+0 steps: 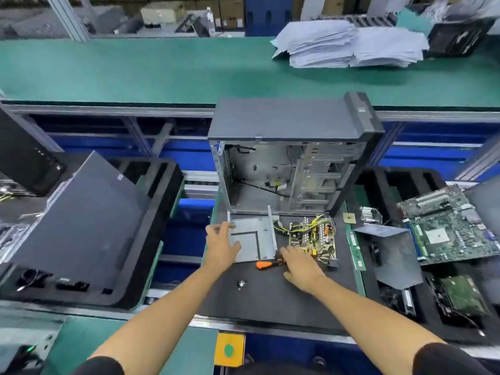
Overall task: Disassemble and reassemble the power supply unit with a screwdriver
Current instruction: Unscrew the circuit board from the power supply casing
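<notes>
on the black work mat, the grey sheet-metal power supply shell lies open with nothing inside, just left of the bare green circuit board with yellow wires. the left hand rests on the shell's left edge, fingers spread and relaxed. the right hand reaches over the orange-handled screwdriver lying at the shell's near right corner; i cannot tell whether it grips it. loose screws sit toward the mat's near edge. behind, the opened grey computer case holds only thin cables.
</notes>
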The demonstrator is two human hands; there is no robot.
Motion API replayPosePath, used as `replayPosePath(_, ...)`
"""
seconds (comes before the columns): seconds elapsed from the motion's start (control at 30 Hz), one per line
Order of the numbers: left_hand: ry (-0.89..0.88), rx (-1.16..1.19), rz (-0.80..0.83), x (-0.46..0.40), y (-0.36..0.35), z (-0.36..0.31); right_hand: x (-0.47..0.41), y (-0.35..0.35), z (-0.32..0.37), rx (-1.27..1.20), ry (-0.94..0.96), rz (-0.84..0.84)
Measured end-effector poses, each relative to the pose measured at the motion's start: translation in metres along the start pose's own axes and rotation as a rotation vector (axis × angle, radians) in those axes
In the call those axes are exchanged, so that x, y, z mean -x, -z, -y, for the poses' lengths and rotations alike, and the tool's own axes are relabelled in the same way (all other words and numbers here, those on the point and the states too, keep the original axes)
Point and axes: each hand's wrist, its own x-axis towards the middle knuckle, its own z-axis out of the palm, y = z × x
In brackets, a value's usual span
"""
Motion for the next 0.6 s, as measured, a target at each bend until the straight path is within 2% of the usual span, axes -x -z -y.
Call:
replayPosePath(0.07, 0.1, 0.129, 0.083, -0.003, 0.002, 0.001, -0.003, -0.001, 0.003, 0.034, -0.037, 0.024)
replayPosePath(0.23, 0.088, 0.038, 0.255, -0.012, -0.002, 0.007, -0.001, -0.015, 0.02, 0.208, -0.04, 0.045)
replayPosePath(0.43, 0.063, 0.012, 0.232, -0.016, -0.004, 0.012, 0.002, -0.024, 0.04, 0.256, 0.181, 0.053)
replayPosePath(0.5, 0.061, 0.011, 0.234, -0.017, -0.005, 0.014, 0.005, -0.016, 0.043, 0.13, 0.133, 0.023)
replayPosePath(0.6, 0.064, 0.03, 0.223, -0.018, -0.004, 0.014, 0.014, 0.001, 0.038, -0.29, -0.099, -0.085)
